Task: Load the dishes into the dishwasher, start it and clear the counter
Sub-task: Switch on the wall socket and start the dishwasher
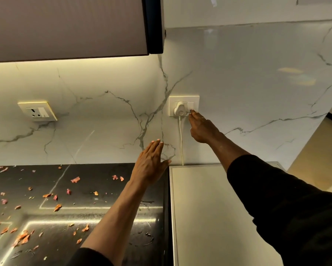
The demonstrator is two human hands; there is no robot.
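A white wall socket plate [184,98] sits on the marble wall with a white plug [180,110] in it; the plug's cord [181,141] runs down behind the dishwasher's pale grey top [203,208]. My right hand [201,127] reaches up to the plate, and a fingertip touches the switch [190,106] right of the plug. My left hand [151,162] hovers with straight fingers near the wall, above the black counter's [103,214] back edge, holding nothing.
Several orange and pink peel scraps [23,237] lie scattered over the glossy black counter, with some water drops near its right side. A second socket plate [37,111] is on the wall at left. A dark upper cabinet [69,25] hangs overhead.
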